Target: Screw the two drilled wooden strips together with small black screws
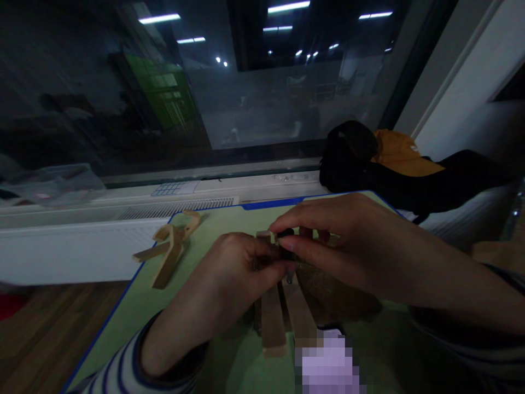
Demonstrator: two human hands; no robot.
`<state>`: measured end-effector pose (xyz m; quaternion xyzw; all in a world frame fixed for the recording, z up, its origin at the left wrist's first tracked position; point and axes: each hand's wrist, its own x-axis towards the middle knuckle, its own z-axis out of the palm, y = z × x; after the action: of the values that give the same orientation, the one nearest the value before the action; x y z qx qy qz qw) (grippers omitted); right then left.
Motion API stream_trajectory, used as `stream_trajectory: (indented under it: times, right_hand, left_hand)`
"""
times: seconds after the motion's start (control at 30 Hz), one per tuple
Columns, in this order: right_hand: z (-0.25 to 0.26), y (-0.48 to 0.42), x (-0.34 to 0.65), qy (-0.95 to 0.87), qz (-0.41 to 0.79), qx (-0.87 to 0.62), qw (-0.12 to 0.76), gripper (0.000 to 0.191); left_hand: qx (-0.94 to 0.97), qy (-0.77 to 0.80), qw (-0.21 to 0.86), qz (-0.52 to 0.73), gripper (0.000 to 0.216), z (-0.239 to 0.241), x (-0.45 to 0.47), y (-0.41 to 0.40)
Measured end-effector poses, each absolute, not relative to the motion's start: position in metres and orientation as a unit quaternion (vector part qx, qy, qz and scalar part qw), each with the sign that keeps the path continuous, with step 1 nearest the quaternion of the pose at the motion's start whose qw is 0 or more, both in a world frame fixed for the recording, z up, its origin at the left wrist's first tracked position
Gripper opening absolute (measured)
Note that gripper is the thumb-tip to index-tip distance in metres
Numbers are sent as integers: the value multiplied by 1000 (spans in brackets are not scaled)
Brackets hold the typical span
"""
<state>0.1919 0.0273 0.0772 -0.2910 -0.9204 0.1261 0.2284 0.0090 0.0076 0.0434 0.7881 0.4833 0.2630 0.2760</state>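
Note:
My left hand (229, 282) is closed round the upper end of two long wooden bars (283, 314) that lie side by side on a green mat (192, 323). My right hand (340, 246) reaches in from the right and pinches a small black knob (286, 239) between thumb and forefinger, right above the bars' joint. A short wooden end (263, 235) pokes up behind my fingers. What joins the bars is hidden under both hands.
Loose wooden pieces (170, 249) lie crossed at the mat's far left corner. A white radiator (77, 246) runs below the dark window. A black bag with an orange cap (400, 153) sits at the right. A blurred purple patch (326, 364) lies near the front.

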Motion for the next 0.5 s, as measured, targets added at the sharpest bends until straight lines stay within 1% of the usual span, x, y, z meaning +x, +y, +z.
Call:
stream_trajectory:
  times: [0.17,0.33,0.5]
  right_hand:
    - [78,28,193,-925,120,-282,225,18]
    - [76,27,192,-923,112,-284,236,18]
    - [75,28,191,-924,103,-280,239,17]
  left_hand:
    - [784,477,296,267,17,44,8,7]
    - [786,490,289,242,17,43,6,7]
    - [783,483,303,247,16,43,6,9]
